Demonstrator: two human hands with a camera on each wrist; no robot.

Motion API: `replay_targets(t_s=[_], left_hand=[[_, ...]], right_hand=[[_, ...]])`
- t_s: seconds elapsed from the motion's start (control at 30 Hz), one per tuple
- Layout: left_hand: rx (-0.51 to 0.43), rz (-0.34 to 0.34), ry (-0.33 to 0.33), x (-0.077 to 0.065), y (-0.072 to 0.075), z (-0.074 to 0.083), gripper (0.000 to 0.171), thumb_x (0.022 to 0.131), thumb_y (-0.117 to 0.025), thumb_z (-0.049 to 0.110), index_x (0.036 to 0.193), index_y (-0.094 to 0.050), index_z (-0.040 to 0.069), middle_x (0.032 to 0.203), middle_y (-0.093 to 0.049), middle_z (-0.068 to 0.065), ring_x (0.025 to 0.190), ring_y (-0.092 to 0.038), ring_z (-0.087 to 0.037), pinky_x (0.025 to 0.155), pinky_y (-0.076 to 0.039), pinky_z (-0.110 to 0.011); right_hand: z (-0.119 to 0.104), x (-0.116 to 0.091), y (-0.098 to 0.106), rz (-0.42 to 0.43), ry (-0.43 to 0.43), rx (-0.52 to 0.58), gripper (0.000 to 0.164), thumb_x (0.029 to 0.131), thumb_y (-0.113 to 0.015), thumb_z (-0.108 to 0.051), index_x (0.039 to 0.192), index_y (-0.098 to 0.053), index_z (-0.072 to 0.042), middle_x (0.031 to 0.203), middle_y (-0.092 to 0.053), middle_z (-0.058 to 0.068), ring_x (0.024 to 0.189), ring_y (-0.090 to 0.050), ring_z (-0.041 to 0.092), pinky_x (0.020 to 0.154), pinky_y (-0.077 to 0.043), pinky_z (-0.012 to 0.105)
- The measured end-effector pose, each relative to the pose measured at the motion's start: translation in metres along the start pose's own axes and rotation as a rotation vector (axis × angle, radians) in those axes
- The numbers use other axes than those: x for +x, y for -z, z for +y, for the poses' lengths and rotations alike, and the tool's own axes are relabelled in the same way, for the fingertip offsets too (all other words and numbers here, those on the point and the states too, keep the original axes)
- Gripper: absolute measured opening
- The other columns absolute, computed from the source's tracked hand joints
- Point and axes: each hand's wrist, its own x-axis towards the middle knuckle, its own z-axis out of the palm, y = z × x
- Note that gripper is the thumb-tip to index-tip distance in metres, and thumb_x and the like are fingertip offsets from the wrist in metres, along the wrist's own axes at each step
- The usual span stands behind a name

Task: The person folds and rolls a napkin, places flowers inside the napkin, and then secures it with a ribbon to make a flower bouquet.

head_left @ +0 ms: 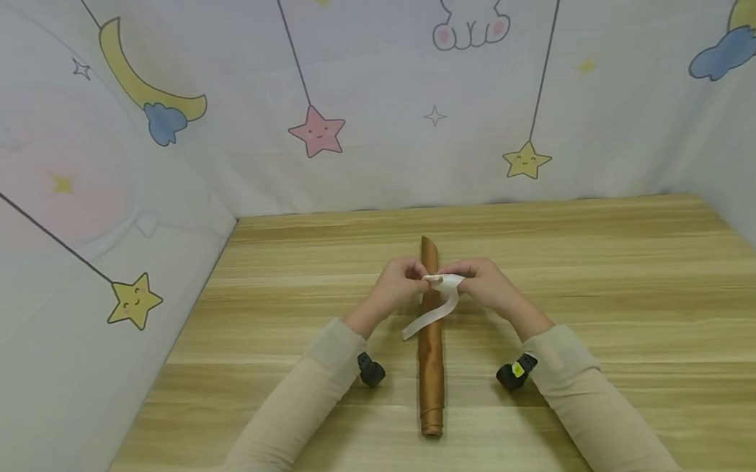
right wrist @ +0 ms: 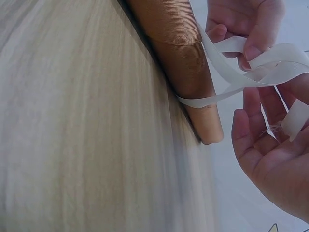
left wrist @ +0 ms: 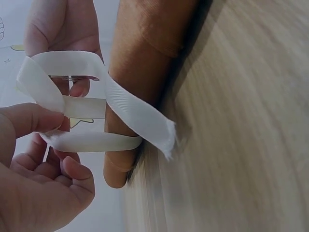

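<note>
A long roll of shiny copper-brown fabric (head_left: 433, 369) lies lengthwise on the table. Round its far part passes a white ribbon (left wrist: 91, 141), looped and crossed above the roll, with one frayed end (left wrist: 161, 130) hanging over its side. The left hand (head_left: 399, 286) pinches the ribbon between thumb and fingers just left of the roll. On the other side, the right hand (head_left: 488, 286) holds a loop of the same ribbon (right wrist: 285, 58) between its fingers. Both hands are close together over the roll, and the ribbon's other frayed end (right wrist: 295, 121) shows near the right palm.
The wood-grain table (head_left: 641, 295) meets a printed cloth backdrop (head_left: 382, 171) at the back and left. A small black wrist camera (head_left: 371, 371) sits under the left cuff and another black camera (head_left: 515, 374) under the right.
</note>
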Motion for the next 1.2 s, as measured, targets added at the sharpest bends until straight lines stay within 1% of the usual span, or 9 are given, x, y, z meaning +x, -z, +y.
replay_targets(t_s=[0.1,0.2,0.33,0.47,0.6,0.73,0.87,1.0,1.2], left_hand=[[0.007,0.0,0.005,-0.0014,0.0004,0.0004,0.004,0.079,-0.061,0.002,0.082,-0.059,0.005,0.086,-0.058,-0.006,0.077,-0.05,-0.016,0.064,-0.043,-0.023],[0.027,0.003,0.004,-0.0023,0.0005,-0.0002,0.007,0.081,-0.06,0.004,0.087,-0.062,0.003,0.087,-0.06,-0.005,0.079,-0.051,-0.015,0.066,-0.044,-0.024],[0.054,0.009,-0.001,-0.0027,0.0003,-0.0017,0.008,0.082,-0.06,0.009,0.088,-0.064,0.005,0.089,-0.064,-0.005,0.083,-0.054,-0.015,0.073,-0.045,-0.027],[0.067,0.003,-0.006,-0.0025,0.0,-0.0029,0.008,0.083,-0.06,0.012,0.087,-0.064,0.006,0.086,-0.067,-0.006,0.086,-0.058,-0.014,0.079,-0.044,-0.031],[0.057,-0.004,-0.008,-0.0023,-0.0002,-0.0032,0.008,0.082,-0.06,0.011,0.086,-0.063,0.006,0.084,-0.068,-0.007,0.085,-0.059,-0.014,0.08,-0.043,-0.032],[0.05,0.006,0.001,-0.0017,0.0,-0.0037,0.008,0.081,-0.061,0.012,0.086,-0.064,0.006,0.085,-0.067,-0.005,0.084,-0.058,-0.013,0.078,-0.044,-0.031],[0.03,0.026,0.025,-0.0018,0.0008,-0.0045,0.009,0.08,-0.063,0.014,0.085,-0.065,0.007,0.088,-0.066,-0.003,0.086,-0.056,-0.014,0.079,-0.044,-0.032],[0.004,0.047,0.053,-0.0027,0.0015,-0.0039,0.01,0.079,-0.066,0.013,0.086,-0.066,0.006,0.092,-0.065,-0.003,0.089,-0.055,-0.016,0.08,-0.044,-0.032],[-0.028,0.058,0.063,-0.0025,0.0019,-0.003,0.013,0.077,-0.067,0.012,0.087,-0.068,0.005,0.098,-0.065,-0.003,0.093,-0.054,-0.017,0.08,-0.044,-0.033]], right_hand=[[-0.0008,-0.0008,-0.0001,-0.001,-0.011,-0.008,0.042,0.076,-0.043,0.008,0.112,-0.061,-0.003,0.118,-0.057,0.015,0.104,-0.051,0.026,0.081,-0.045,0.038],[-0.0014,-0.0011,-0.0006,0.004,-0.023,-0.014,0.043,0.075,-0.043,0.008,0.112,-0.061,-0.003,0.12,-0.056,0.015,0.104,-0.05,0.026,0.08,-0.045,0.038],[-0.0019,-0.0012,-0.0011,0.004,-0.026,-0.009,0.044,0.074,-0.043,0.008,0.113,-0.061,-0.003,0.12,-0.056,0.015,0.104,-0.05,0.026,0.08,-0.045,0.038],[-0.002,-0.0016,-0.0014,-0.003,-0.019,-0.002,0.045,0.074,-0.042,0.009,0.113,-0.061,-0.003,0.119,-0.057,0.015,0.106,-0.05,0.026,0.08,-0.045,0.035],[-0.0015,-0.0018,-0.0014,-0.007,-0.009,-0.001,0.044,0.074,-0.042,0.009,0.113,-0.06,-0.002,0.117,-0.058,0.015,0.107,-0.051,0.026,0.079,-0.045,0.033],[-0.0007,-0.0015,-0.0015,-0.003,-0.008,-0.001,0.044,0.074,-0.042,0.009,0.113,-0.061,-0.002,0.117,-0.058,0.015,0.107,-0.051,0.026,0.08,-0.045,0.035],[0.0007,-0.0009,-0.0016,0.0,-0.008,0.006,0.044,0.074,-0.042,0.008,0.112,-0.061,-0.002,0.117,-0.058,0.015,0.105,-0.052,0.026,0.08,-0.045,0.037],[0.0003,-0.0011,-0.0015,0.007,-0.01,0.0,0.044,0.073,-0.042,0.008,0.111,-0.062,-0.002,0.117,-0.058,0.015,0.101,-0.051,0.024,0.078,-0.045,0.036],[0.0017,-0.0002,-0.0007,0.012,-0.011,-0.028,0.045,0.074,-0.041,0.009,0.112,-0.061,-0.002,0.118,-0.057,0.017,0.095,-0.05,0.022,0.075,-0.044,0.034]])
